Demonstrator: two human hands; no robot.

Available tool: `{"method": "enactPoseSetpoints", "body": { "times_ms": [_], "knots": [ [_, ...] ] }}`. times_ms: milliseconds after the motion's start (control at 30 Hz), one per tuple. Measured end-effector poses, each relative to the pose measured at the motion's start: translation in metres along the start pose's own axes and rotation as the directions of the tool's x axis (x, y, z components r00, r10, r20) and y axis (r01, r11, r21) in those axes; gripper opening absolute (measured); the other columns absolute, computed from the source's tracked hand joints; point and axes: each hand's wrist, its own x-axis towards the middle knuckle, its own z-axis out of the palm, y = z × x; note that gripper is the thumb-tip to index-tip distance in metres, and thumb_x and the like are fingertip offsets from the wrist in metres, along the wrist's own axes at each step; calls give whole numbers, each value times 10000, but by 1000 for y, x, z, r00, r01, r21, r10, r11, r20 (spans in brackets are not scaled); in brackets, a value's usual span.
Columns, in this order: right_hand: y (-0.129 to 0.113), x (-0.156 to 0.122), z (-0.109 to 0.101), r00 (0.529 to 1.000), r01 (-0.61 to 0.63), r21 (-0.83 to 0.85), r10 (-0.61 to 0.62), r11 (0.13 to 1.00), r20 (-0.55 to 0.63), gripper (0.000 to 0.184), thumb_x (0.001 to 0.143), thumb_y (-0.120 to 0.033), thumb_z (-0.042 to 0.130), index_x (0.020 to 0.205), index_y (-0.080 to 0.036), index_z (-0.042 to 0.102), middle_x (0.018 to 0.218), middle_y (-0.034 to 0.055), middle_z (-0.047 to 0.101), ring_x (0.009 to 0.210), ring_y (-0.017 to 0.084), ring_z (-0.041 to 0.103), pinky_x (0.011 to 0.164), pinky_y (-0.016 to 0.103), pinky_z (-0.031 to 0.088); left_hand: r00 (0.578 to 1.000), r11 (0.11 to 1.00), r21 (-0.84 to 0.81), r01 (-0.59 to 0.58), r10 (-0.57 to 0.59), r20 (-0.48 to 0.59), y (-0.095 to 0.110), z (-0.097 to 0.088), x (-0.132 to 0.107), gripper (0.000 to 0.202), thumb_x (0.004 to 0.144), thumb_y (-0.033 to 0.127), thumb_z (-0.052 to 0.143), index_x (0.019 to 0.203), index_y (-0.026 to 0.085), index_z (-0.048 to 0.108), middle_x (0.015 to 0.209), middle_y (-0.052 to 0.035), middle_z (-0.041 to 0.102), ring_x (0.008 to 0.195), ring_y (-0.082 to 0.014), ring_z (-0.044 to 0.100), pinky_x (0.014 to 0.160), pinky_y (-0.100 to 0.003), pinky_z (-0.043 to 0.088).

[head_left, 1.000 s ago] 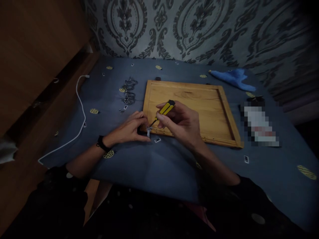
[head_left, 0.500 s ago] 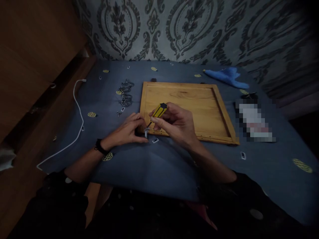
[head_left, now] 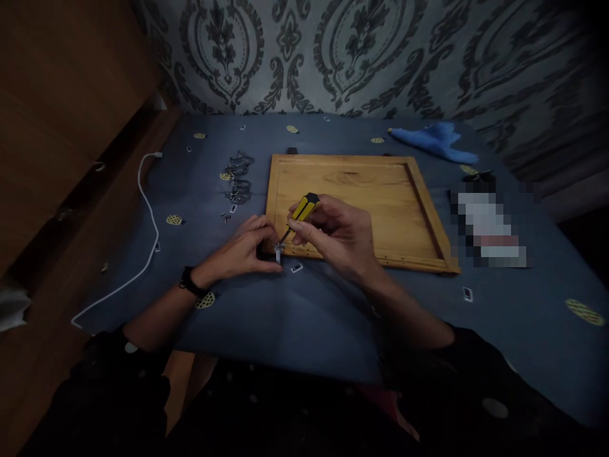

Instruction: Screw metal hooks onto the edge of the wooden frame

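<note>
My right hand (head_left: pixel 340 238) is closed round a yellow and black screwdriver (head_left: pixel 303 210), whose tip points down-left at a small metal bracket (head_left: pixel 278 252) at the near left corner of a wooden frame (head_left: pixel 356 209). My left hand (head_left: pixel 242 251) pinches that bracket against the frame's edge, fingers curled. The frame lies flat on a blue patterned cloth (head_left: pixel 285 304). A black band sits on my left wrist.
A pile of metal hooks and brackets (head_left: pixel 238 178) lies left of the frame, with loose screws nearby. A white cable (head_left: pixel 147 216) runs along the cloth's left edge. A blue soft toy (head_left: pixel 435 141) lies at the back right. Wooden furniture stands on the left.
Both hands stay at the frame's corner; the screwdriver handle has turned slightly in my right hand. The view has shifted a little.
</note>
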Motion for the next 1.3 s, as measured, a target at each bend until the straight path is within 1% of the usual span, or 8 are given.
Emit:
{"method": "enactPoseSetpoints", "body": {
  "times_ms": [133, 200, 433, 767, 1067, 1133, 1233, 1300],
  "knots": [
    [-8, 1, -1, 975, 61, -37, -68, 997, -212, 287, 824, -420, 838, 812, -250, 606, 718, -59, 636, 503, 95, 597, 481, 254, 544, 1000, 1000, 0, 10, -10, 13, 0, -1, 0, 446, 765, 555, 833, 960, 200, 648, 1072, -52, 615, 1017, -250, 543, 953, -392, 438],
    [-10, 2, -4, 967, 88, -66, -101, 994, -235, 287, 828, -408, 838, 807, -260, 594, 702, -62, 616, 501, 95, 586, 479, 253, 550, 1000, 1000, -3, 11, -11, 17, 1, -1, -1, 450, 770, 554, 830, 989, 202, 656, 1099, -58, 621, 1037, -252, 550, 956, -391, 442],
    [-2, 1, 3, 997, 10, 9, -9, 1000, -73, 318, 832, -444, 813, 835, -240, 568, 735, -60, 609, 518, 84, 593, 481, 234, 560, 1000, 1000, -10, 2, -2, -4, -1, 0, -1, 456, 757, 552, 842, 969, 199, 648, 1088, -50, 607, 1044, -249, 532, 943, -369, 441],
    [2, 0, 5, 998, 17, 43, -14, 999, -68, 292, 829, -385, 825, 827, -236, 573, 755, -59, 609, 526, 74, 604, 475, 216, 533, 1000, 1000, -2, -4, 4, -6, 0, 0, -1, 460, 766, 564, 830, 947, 190, 633, 1089, -58, 609, 1008, -247, 529, 941, -371, 432],
    [5, -1, 2, 998, -9, -52, 6, 999, -64, 369, 815, -437, 837, 792, -234, 530, 698, -64, 584, 550, 94, 610, 515, 237, 512, 1000, 1000, -4, -1, 1, 1, -1, 0, -1, 463, 767, 573, 824, 962, 194, 642, 1087, -61, 607, 1027, -259, 533, 941, -379, 440],
    [3, 1, -1, 999, -18, -42, 17, 999, -28, 335, 816, -439, 838, 831, -226, 579, 717, -58, 597, 556, 96, 614, 527, 242, 519, 1000, 1000, 3, 7, -7, 5, 0, 0, -1, 460, 771, 572, 820, 955, 193, 635, 1075, -59, 604, 1021, -258, 528, 933, -376, 438],
    [-1, 4, -7, 996, -15, -33, 18, 999, 91, 279, 856, -433, 807, 906, -205, 655, 784, -30, 640, 606, 103, 648, 566, 248, 531, 1000, 1000, 10, -5, 5, -3, -1, 0, -1, 448, 775, 561, 822, 926, 190, 620, 1040, -48, 596, 996, -246, 522, 918, -367, 432],
    [-2, 5, -10, 988, 8, -40, -1, 999, 157, 266, 891, -438, 774, 910, -191, 678, 825, -11, 651, 652, 109, 668, 602, 255, 542, 1000, 1000, 11, -20, 21, -10, -1, 0, -1, 443, 777, 550, 825, 917, 187, 614, 1034, -44, 594, 986, -237, 521, 909, -359, 430]
  ]
}}
